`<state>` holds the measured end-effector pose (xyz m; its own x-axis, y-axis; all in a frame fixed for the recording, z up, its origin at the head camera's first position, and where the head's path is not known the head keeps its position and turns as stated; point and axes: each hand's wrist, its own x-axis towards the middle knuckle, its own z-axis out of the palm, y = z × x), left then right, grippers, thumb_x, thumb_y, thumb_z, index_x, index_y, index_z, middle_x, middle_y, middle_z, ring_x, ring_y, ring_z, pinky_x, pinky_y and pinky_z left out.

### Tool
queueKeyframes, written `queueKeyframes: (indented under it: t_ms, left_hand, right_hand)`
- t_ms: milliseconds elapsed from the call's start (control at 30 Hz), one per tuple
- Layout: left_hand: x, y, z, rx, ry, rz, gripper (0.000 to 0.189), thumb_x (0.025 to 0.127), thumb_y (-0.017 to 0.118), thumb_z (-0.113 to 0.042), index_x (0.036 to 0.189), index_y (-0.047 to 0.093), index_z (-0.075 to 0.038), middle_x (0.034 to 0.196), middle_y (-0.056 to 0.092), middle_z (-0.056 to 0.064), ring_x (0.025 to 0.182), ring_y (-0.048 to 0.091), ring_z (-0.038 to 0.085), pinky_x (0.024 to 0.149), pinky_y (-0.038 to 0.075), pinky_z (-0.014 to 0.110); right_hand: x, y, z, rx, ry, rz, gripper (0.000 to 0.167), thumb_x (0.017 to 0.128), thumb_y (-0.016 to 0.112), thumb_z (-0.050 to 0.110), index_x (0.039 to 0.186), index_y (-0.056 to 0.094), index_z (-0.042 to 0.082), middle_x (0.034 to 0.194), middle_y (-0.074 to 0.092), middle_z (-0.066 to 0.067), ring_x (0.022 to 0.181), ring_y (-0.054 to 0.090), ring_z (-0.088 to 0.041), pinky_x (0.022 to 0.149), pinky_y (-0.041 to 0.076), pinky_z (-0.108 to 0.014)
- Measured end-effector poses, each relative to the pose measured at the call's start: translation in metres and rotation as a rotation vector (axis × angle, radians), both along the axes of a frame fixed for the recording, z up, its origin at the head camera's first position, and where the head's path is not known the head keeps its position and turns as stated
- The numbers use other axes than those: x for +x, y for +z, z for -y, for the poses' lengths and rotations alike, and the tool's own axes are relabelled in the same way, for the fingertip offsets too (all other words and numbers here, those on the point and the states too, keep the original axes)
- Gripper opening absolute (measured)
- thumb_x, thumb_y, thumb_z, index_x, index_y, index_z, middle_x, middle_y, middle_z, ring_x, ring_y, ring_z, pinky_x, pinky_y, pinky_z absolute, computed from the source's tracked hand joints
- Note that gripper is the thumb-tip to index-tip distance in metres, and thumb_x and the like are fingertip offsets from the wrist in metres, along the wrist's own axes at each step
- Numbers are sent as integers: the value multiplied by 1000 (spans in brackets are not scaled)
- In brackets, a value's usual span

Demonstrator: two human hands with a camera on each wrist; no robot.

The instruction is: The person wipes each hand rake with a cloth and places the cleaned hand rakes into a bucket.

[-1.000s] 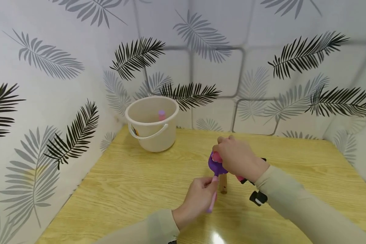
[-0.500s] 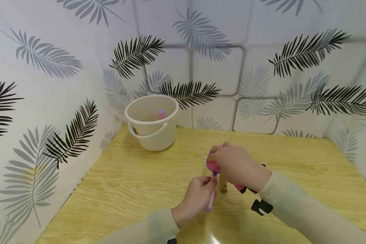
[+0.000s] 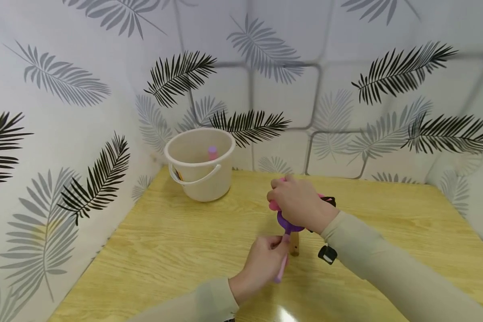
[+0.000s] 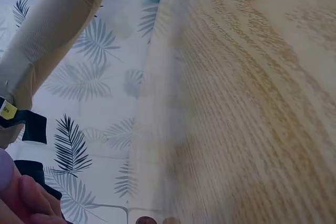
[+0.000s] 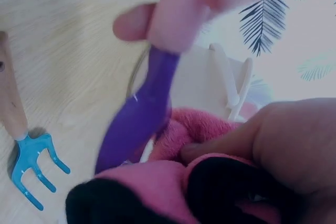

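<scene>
My left hand (image 3: 263,261) grips the lilac handle of a small garden trowel whose blade (image 3: 291,224) is purple. A pink cloth (image 5: 178,135) with black patches is bunched in my right hand (image 3: 298,201). In the right wrist view the cloth lies against the edge of the trowel's purple blade (image 5: 142,103), with a finger pressed into its folds. Part of the blade is hidden behind the right hand and cloth. Below them on the table lies a small garden fork (image 5: 31,153) with blue tines; its wooden handle (image 3: 294,243) shows beside the left hand.
A cream bucket (image 3: 207,183) with its handle hanging down stands at the back left of the wooden table (image 3: 177,250). Inside it a pink-and-lilac rod end (image 3: 212,152) sticks up. A leaf-patterned wall covering (image 3: 265,94) rises behind the table and along its left side.
My right hand has rubbed the cloth over the blade, first toward the handle, then back up and left toward the blade's far end. The left hand stays nearly in place, gripping the trowel.
</scene>
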<state>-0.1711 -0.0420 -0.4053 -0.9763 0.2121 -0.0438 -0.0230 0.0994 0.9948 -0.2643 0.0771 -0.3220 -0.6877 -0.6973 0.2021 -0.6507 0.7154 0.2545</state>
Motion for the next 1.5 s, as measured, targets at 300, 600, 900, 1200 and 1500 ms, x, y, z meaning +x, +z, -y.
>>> queueKeyframes:
  t_ms: [300,600,900,1200,1500]
  left_hand:
    - [0,-3,0,-7,-13,14,47,104,51,-28,62,52,-7,42,42,-2,34,35,9,37,25,23]
    - [-8,-2,1,27,30,-20,41,106,47,-29,75,57,-4,50,46,-3,36,36,8,38,28,22]
    - [-2,3,-1,34,46,10,40,106,49,-34,79,61,-6,54,49,-2,38,39,8,38,31,21]
    - [-1,5,-2,26,77,8,37,106,49,-30,83,62,-4,60,51,-2,44,40,7,41,32,20]
    - [-6,4,0,36,97,-13,40,106,48,-29,76,55,-4,59,51,0,44,37,8,41,29,21]
  right_hand:
    - [15,6,-2,112,153,156,29,82,72,2,81,71,31,92,60,11,82,50,-19,54,48,-33]
    - [22,18,-8,18,143,161,33,78,75,-1,94,74,29,98,63,7,87,54,-21,59,54,-35]
    - [0,4,-19,-79,-22,4,27,82,73,3,99,75,23,92,57,2,83,54,-27,54,55,-41]
    - [15,4,-25,-69,6,29,32,75,78,0,94,74,26,91,58,4,80,51,-26,49,53,-39]
    - [40,4,-28,-146,65,78,43,74,69,-4,106,76,26,108,67,2,91,62,-26,53,53,-35]
